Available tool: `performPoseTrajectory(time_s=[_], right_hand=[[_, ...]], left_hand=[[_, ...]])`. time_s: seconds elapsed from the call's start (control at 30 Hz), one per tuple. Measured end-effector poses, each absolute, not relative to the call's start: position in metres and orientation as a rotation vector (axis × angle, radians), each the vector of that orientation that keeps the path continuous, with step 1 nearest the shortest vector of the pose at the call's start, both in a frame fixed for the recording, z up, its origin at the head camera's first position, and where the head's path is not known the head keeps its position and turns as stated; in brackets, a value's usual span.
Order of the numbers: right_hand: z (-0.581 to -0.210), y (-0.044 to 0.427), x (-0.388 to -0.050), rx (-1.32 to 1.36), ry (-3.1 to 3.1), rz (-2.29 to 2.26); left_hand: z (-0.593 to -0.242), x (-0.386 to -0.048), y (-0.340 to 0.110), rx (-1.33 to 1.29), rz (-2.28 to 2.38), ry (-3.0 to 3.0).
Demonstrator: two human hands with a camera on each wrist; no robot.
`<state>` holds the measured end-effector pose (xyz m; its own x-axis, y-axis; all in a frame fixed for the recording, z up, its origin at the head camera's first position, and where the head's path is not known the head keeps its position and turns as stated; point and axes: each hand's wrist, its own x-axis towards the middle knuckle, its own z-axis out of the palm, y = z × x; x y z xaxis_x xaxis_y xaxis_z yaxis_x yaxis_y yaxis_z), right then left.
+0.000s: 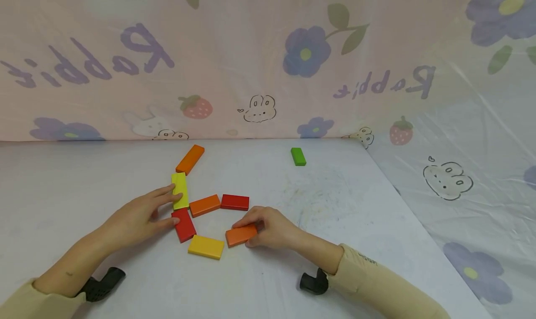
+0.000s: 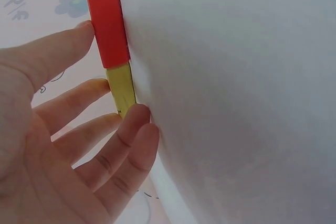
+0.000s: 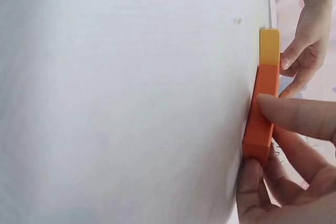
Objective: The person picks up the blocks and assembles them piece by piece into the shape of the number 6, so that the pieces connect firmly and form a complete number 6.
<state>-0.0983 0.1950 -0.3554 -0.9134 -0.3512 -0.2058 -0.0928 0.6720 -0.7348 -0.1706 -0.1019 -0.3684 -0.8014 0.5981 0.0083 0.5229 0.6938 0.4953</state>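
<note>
Between its thumb and fingers my right hand pinches an orange block, which lies low on the table just right of a golden-yellow block. My left hand has its fingers loosely extended: fingertips touch a bright yellow block, and the thumb touches the edge of a red block below it. In the left wrist view that red block stands out beside the thumb. A second orange block and another red block form a row rightward from the yellow one.
Another orange block lies slanted at the top of the line. Farther back on the white table is a lone green block. A patterned curtain borders the back and right. Black devices sit at both wrists.
</note>
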Motion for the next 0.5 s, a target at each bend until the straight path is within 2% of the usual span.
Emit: performPoseTrajectory(time_s=[0.5], right_hand=[[-0.3573, 0.1922, -0.103, -0.468, 2.51, -1.089]], left_hand=[[-0.3681, -0.1705, -0.102, 0.921, 0.729, 2.748]])
